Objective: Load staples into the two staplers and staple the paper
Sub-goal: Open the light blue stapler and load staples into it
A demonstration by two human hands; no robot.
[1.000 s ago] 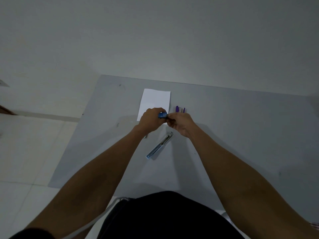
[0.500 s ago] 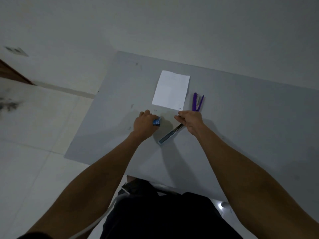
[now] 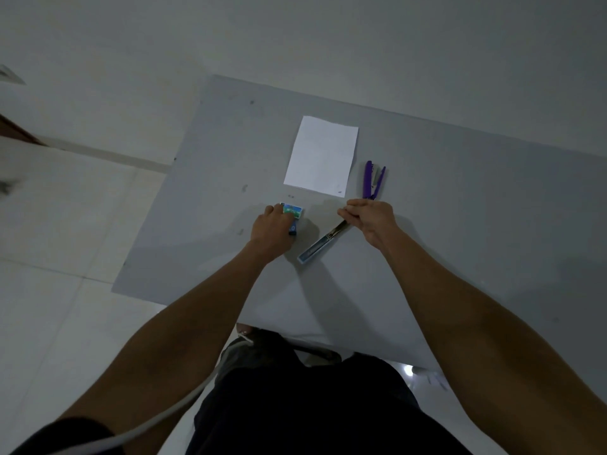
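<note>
A white sheet of paper (image 3: 322, 156) lies on the grey table (image 3: 460, 224). To its right rests a purple stapler (image 3: 372, 180), hinged open. A light-blue stapler (image 3: 315, 249) lies opened out flat and diagonal in front of the paper. My left hand (image 3: 271, 229) holds a small blue staple box (image 3: 292, 213) down on the table, left of that stapler. My right hand (image 3: 371, 218) hovers over the light-blue stapler's far end with fingertips pinched together, seemingly on a strip of staples too small to make out.
The table's left edge drops to a pale tiled floor (image 3: 65, 241). A white wall (image 3: 295, 44) rises behind the table. My dark-clothed lap (image 3: 312, 405) and a white cable (image 3: 157, 421) fill the bottom of the view.
My hands have parted. The left one took the staple box down to the table on the left. The right one moved with pinched fingers to the light-blue stapler's far end.
</note>
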